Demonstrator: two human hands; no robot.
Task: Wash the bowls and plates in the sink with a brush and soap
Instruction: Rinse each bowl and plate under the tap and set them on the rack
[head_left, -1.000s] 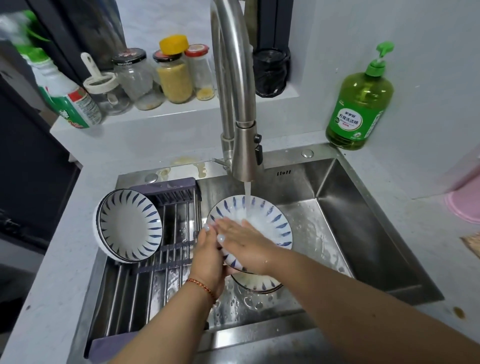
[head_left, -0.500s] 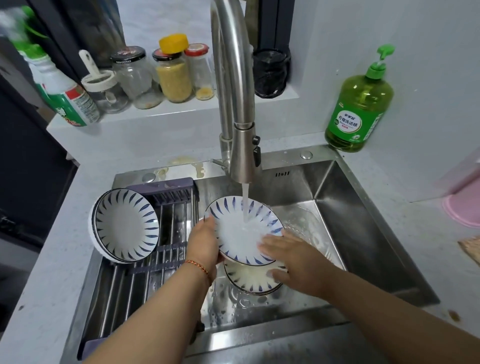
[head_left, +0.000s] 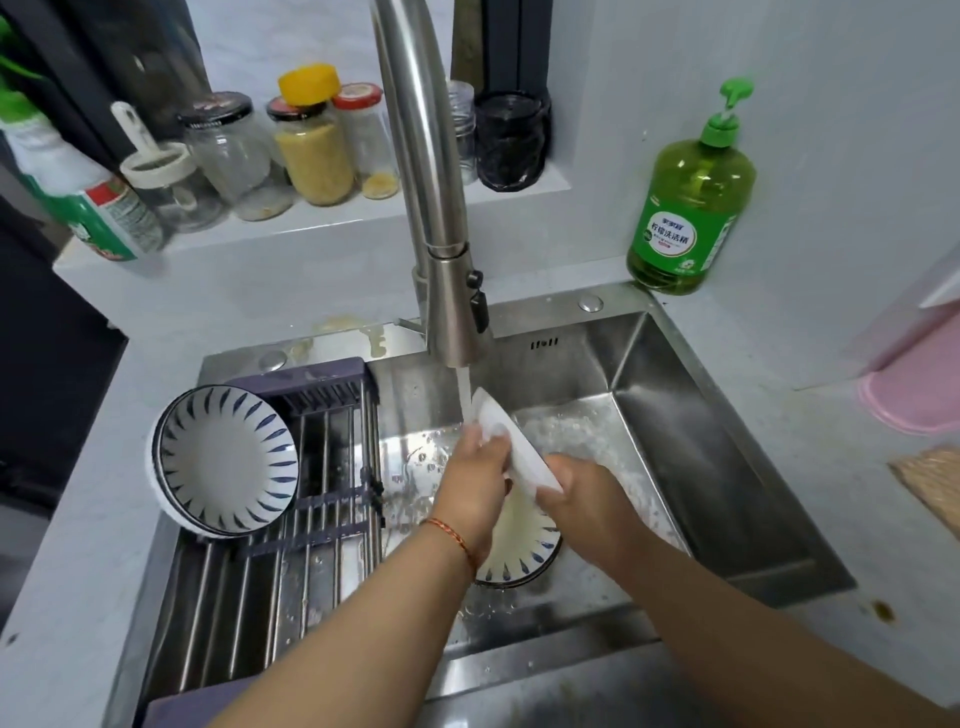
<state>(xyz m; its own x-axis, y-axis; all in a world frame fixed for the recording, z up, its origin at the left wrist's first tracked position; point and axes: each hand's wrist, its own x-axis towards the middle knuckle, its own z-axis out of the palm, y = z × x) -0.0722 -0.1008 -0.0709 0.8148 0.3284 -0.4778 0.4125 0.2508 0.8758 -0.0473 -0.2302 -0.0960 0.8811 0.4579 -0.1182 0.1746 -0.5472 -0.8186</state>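
Gripping a white plate from both sides, the person held it tilted nearly on edge over the sink, its pale underside turned toward the camera; the left hand had its fingers curled over the plate's upper left rim, and the right hand had its fingers wrapped round the lower right edge, so each hand was closed on the plate; the thumbs were mostly hidden behind the plate and knuckles. Water ran from the faucet onto the plate's top edge, just above the left fingers; below the hands a second dish with blue leaf marks lay flat on the sink floor, partly covered by the left wrist, which wore a red thread bracelet. On the left a drying rack spanned the basin; two stacked bowls with the same blue pattern leaned on their sides against its left end, open faces toward the camera. A green pump bottle of dish soap stood on the counter behind the sink's right corner, well apart from the hands; jars lined the ledge behind the faucet, with a spray bottle at the far left; something pink sat at the right edge of the counter.
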